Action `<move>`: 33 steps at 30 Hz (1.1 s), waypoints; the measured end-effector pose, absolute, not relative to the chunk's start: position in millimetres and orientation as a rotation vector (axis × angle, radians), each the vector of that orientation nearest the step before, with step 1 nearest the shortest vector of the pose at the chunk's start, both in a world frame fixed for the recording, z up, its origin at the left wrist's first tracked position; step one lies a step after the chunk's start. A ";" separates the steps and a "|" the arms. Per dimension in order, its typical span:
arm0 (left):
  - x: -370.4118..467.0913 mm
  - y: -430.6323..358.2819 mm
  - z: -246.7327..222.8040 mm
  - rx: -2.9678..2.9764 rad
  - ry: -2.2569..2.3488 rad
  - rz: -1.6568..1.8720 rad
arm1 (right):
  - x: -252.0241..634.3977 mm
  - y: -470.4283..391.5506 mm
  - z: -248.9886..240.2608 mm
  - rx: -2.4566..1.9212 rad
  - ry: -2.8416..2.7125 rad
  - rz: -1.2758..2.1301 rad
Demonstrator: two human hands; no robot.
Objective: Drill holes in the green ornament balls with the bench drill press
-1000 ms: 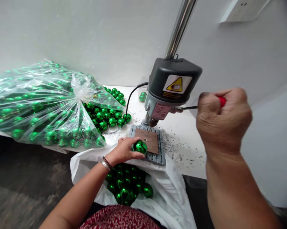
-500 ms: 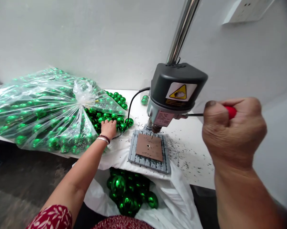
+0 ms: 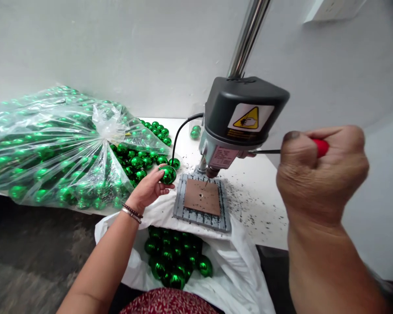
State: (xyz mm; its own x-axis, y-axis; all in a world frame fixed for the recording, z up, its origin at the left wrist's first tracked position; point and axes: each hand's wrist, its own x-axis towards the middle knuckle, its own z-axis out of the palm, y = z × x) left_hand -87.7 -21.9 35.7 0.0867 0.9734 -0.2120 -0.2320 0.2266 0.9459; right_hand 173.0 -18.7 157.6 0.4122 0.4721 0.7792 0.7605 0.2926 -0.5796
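Note:
My left hand (image 3: 150,187) holds a shiny green ball (image 3: 168,175) between thumb and fingers, just left of the drill press base (image 3: 180,211). My right hand (image 3: 320,174) is wrapped round the red-knobbed feed lever (image 3: 321,148) of the bench drill press (image 3: 245,113). Under the drill's chuck (image 3: 212,172) a thin bit points down at a brown square board (image 3: 196,203) with a small ringed hole (image 3: 201,195). The bit is above the board, with no ball under it.
A large clear plastic bag (image 3: 46,148) of green balls lies on the white table at the left, loose balls spilling from it. A white cloth-like bag (image 3: 229,266) with several green balls (image 3: 177,253) hangs at the table's front. Dark shavings surround the base; a black cable (image 3: 177,139) arches behind.
My left hand has come away from the pile of balls toward the drill base, now with one green ball in its fingers. My right hand stays on the lever.

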 end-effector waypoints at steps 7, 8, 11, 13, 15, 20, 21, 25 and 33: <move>-55.4 -26.6 4.5 0.924 1.069 1.046 | 174.1 -21.2 154.8 -1.312 -1.252 -0.252; -52.7 -26.9 3.3 1.006 1.120 1.027 | 173.9 -22.0 154.5 -1.310 -1.253 -0.250; -51.8 -29.0 4.2 1.193 1.198 0.961 | 173.4 -23.9 153.5 -1.310 -1.247 -0.239; -56.2 -30.7 7.2 1.286 1.216 0.898 | 173.0 -24.5 152.5 -1.300 -1.246 -0.233; -61.7 -31.8 10.2 1.418 1.242 0.847 | 172.7 -24.4 151.5 -1.283 -1.246 -0.234; -63.4 -32.4 8.9 1.410 1.210 0.813 | 172.5 -23.4 150.3 -1.275 -1.248 -0.239; -61.3 -32.0 7.4 1.323 1.206 0.859 | 172.6 -23.3 150.1 -1.270 -1.250 -0.234; -51.8 -29.9 5.5 0.958 1.119 1.078 | 174.4 -22.9 147.6 -1.229 -1.263 -0.243; -43.2 -23.8 5.3 0.898 1.086 1.125 | 178.0 -21.1 141.9 -1.150 -1.307 -0.278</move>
